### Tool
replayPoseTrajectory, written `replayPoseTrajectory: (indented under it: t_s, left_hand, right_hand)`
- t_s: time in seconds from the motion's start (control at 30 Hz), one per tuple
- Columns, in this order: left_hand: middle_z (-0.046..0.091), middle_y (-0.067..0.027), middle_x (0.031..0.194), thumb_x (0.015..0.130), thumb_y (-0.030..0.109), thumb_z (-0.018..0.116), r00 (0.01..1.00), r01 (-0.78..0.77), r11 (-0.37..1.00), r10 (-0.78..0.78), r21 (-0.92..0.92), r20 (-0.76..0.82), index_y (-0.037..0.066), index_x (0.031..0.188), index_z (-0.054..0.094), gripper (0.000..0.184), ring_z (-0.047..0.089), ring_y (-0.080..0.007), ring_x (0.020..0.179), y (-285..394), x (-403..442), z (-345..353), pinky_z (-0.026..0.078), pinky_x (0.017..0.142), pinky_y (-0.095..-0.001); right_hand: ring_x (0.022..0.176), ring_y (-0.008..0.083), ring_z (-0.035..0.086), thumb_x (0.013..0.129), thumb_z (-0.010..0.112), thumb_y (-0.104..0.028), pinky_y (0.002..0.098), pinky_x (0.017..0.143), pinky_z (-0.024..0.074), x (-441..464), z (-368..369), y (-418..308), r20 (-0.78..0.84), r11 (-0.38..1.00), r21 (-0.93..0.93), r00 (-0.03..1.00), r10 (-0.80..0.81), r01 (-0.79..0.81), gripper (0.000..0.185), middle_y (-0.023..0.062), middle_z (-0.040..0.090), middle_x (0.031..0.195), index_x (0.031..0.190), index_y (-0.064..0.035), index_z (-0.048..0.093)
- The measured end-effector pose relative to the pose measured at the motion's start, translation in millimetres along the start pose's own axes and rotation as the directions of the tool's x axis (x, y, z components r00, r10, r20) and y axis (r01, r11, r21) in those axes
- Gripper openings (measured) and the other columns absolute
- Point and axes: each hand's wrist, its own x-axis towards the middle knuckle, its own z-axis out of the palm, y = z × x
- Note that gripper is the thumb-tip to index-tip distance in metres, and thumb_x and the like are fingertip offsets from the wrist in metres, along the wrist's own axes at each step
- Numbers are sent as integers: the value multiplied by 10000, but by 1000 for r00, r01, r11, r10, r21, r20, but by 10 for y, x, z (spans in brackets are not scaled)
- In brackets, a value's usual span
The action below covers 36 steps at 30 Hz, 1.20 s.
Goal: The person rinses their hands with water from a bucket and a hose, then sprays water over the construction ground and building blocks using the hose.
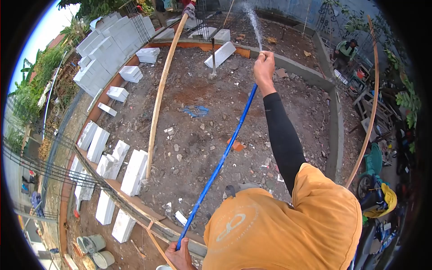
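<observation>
A blue hose runs diagonally up across the view between my two hands. Near its far end my right hand is closed around it, thumb and fingers pinched at the mouth. Water sprays from there, away toward the back. Down at the bottom edge, my left hand is wrapped round the lower part of the same hose. Below the hose lies rough, stony soil with a broken orange brick and a scrap of blue plastic.
White blocks line the left side, with a larger stack behind. A wooden pole crosses the plot. Low concrete edging borders the right. Buckets stand lower left. A person crouches at the right; a gloved hand shows at top.
</observation>
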Motion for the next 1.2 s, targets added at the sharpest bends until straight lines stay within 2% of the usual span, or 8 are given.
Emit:
replayPoseTrajectory:
  t_s: [0.5, 0.73, 0.8, 0.83, 0.9, 1.03, 1.1, 1.2]
  left_hand:
    - [499, 8, 618, 755, 142, 821, 930, 251, 967, -231, -34, 286, 17, 656, 568, 298, 428, -101, 588, 146, -61, 1, 379, 557, -286]
    - [490, 21, 593, 730, 156, 839, 986, 155, 981, -147, -115, 72, 6, 659, 574, 313, 417, -83, 575, 263, -109, 59, 362, 541, -285]
    - [627, -173, 804, 741, 435, 806, 921, 120, 970, -188, 212, 340, -32, 881, 684, 502, 564, -296, 753, 547, -40, -106, 465, 729, -425]
    - [627, -173, 804, 741, 435, 806, 923, 120, 971, -186, 208, 338, -32, 881, 684, 502, 564, -296, 753, 536, -39, -107, 465, 729, -425]
    - [631, -237, 1011, 712, 490, 808, 910, 135, 943, -239, 304, 338, -50, 964, 684, 608, 582, -359, 946, 508, -40, -108, 465, 872, -437]
    - [605, -246, 1077, 713, 476, 817, 903, 168, 959, -243, 230, 355, -57, 951, 668, 603, 572, -336, 1002, 549, -63, -122, 465, 884, -422]
    - [630, -235, 968, 719, 460, 823, 941, 86, 988, -123, 128, 314, -61, 914, 658, 580, 589, -334, 938, 413, -97, -91, 466, 846, -432]
    - [630, -213, 827, 718, 448, 830, 940, 30, 984, -88, 177, 329, -66, 847, 646, 561, 591, -325, 830, 272, -86, -49, 460, 797, -449]
  right_hand:
    - [832, 341, 660, 986, 514, -195, 450, 765, 487, 203, -327, -33, -23, 998, -33, 998, -50, 49, 169, 187, 669, 895, 1066, -55, 568]
    - [781, 303, 656, 996, 516, -211, 436, 727, 486, 203, -364, -89, 5, 994, -77, 997, -83, 83, 175, 167, 664, 836, 1059, -60, 574]
    - [779, 291, 654, 997, 517, -214, 430, 724, 487, 225, -354, -70, 25, 997, -45, 998, -58, 59, 178, 162, 662, 841, 1061, -59, 576]
    - [778, 278, 653, 999, 518, -217, 424, 721, 488, 235, -350, -62, 46, 999, -15, 998, -31, 32, 181, 156, 661, 846, 1063, -59, 577]
    - [777, 269, 651, 1002, 516, -220, 416, 718, 488, 243, -339, -62, 57, 1000, -8, 998, -25, 25, 184, 152, 660, 853, 1067, -59, 577]
    - [770, 248, 642, 1008, 512, -224, 401, 715, 488, 291, -311, -88, 112, 1000, 4, 994, 18, -18, 187, 138, 655, 867, 1071, -60, 578]
    - [775, 233, 635, 1008, 515, -223, 392, 716, 489, 340, -286, -83, 129, 1000, 10, 991, 28, -30, 184, 128, 651, 881, 1075, -63, 579]
    - [787, 188, 604, 1006, 522, -219, 363, 727, 482, 378, -247, -102, 127, 996, 83, 992, 15, -26, 185, 98, 639, 926, 1077, -60, 583]
